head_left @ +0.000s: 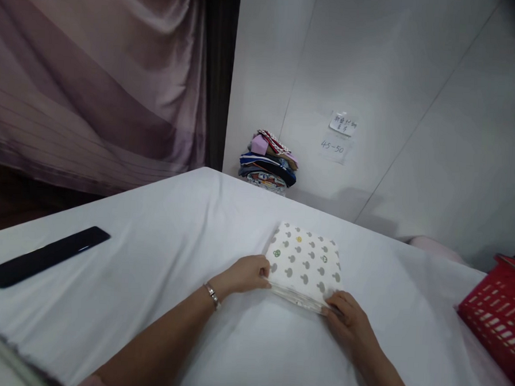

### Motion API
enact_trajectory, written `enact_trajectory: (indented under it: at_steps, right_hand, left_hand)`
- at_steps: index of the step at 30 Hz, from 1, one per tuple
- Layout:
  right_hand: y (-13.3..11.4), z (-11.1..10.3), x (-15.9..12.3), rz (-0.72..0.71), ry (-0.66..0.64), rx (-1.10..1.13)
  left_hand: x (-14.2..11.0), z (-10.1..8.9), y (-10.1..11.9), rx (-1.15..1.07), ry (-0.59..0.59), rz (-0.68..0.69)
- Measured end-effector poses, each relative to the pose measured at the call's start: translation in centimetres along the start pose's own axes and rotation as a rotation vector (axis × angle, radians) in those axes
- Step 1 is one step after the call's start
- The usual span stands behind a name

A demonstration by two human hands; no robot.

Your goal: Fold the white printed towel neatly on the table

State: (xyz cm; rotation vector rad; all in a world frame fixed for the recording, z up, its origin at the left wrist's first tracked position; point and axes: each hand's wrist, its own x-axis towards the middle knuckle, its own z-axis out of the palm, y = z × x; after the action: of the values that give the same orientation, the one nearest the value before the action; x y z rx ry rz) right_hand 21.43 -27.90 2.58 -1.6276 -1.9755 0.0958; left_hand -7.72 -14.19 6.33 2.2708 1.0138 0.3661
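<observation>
A folded white cloth with grey tree-like prints and a few green and yellow ones lies flat on the white-covered table. Its layers show along the near edge. At the near left corner, my left hand pinches the cloth between thumb and fingers. My right hand grips the near right corner, its fingers closed over the edge. A metal bracelet circles my left wrist.
A long black flat object lies at the left. Several folded fabrics form a stack by the wall, which bears handwritten paper notes. A red plastic basket stands at the right edge. A curtain hangs at the left.
</observation>
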Motion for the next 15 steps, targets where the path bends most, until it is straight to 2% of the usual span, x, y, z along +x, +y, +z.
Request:
enact_trajectory:
  at_steps: [9, 15]
  right_hand:
    - [0.76, -0.37, 0.30, -0.010, -0.082, -0.011]
    - [1.04, -0.30, -0.09, -0.009, -0.040, -0.013]
  left_hand:
    - [0.05, -0.09, -0.65, -0.026, -0.045, 0.008]
    - [-0.25, -0.74, -0.25, 0.016, -0.032, -0.002]
